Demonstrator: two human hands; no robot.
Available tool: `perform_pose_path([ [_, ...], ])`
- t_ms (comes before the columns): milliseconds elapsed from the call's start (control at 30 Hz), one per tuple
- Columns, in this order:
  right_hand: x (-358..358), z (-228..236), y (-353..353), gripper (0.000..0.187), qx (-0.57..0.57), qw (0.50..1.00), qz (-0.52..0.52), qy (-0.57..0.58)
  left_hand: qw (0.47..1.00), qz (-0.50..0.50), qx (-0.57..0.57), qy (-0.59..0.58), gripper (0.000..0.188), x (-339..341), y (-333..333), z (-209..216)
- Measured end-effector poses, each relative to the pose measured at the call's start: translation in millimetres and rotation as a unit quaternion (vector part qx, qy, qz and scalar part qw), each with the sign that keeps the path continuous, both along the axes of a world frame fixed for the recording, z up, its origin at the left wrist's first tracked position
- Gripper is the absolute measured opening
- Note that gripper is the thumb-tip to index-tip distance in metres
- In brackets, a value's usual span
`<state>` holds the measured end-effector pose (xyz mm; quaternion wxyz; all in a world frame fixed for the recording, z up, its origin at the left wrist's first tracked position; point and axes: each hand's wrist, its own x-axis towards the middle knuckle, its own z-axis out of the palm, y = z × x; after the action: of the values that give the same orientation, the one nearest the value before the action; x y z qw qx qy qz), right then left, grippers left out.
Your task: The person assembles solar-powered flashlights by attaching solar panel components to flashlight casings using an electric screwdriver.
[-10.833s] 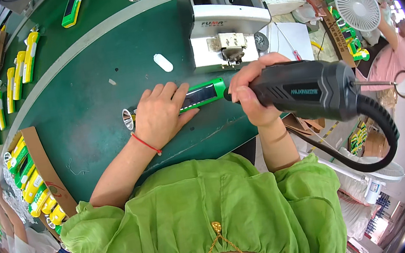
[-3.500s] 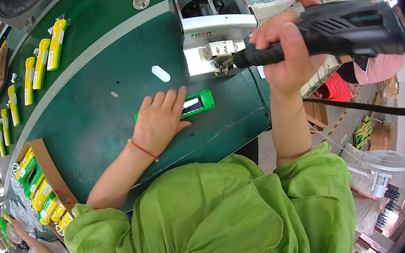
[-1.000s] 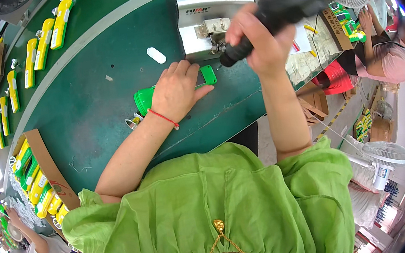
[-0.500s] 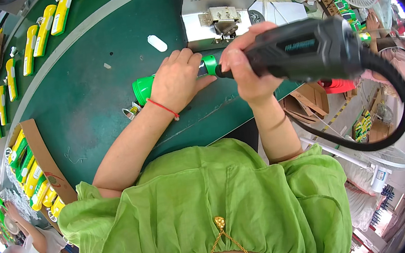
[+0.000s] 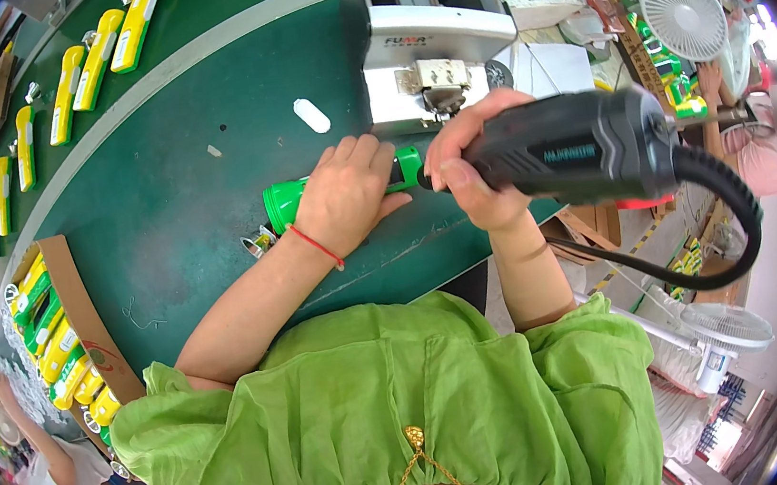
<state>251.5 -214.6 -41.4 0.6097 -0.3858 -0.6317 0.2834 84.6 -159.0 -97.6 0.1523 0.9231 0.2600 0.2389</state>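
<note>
A green flashlight body (image 5: 285, 204) lies on the dark green bench under my left hand (image 5: 341, 190), whose fingers are wrapped over its middle. Its wide end points left and its narrow end right. In my right hand (image 5: 481, 174) is a black corded electric screwdriver (image 5: 574, 149), held level. Its nose is at the flashlight's narrow end; whether the bit touches cannot be made out. Beside the wide end lies a small shiny reflector piece (image 5: 259, 242). Beyond my left hand is a white oval part (image 5: 311, 115).
A silver bench machine (image 5: 437, 36) stands just past my right hand. At left, a cardboard box (image 5: 90, 315) holds several yellow-green flashlights. More yellow flashlights (image 5: 97, 60) line the bench's far strip. The screwdriver's thick cord (image 5: 729, 204) loops at right. Other people sit at both sides.
The whole view has shifted, so the bench and machine appear lower. Both hands keep their hold, and the screwdriver stays at the flashlight's narrow end.
</note>
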Motion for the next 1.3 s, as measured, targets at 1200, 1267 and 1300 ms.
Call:
perform_pose_path([
  [1200, -23, 50, 30, 0.056, 0.098, 0.989, -0.102, 0.048, 0.983, 0.014, -0.154, -0.102, 0.054, -53, 1, -2],
  [1267, -16, 66, 30, 0.055, 0.144, 0.982, -0.122, 0.01, 0.983, 0.011, -0.155, -0.101, 0.054, -53, 1, -2],
  [1300, -16, 69, 32, 0.055, 0.144, 0.982, -0.124, 0.009, 0.983, 0.01, -0.156, -0.1, 0.054, -53, 1, -2],
])
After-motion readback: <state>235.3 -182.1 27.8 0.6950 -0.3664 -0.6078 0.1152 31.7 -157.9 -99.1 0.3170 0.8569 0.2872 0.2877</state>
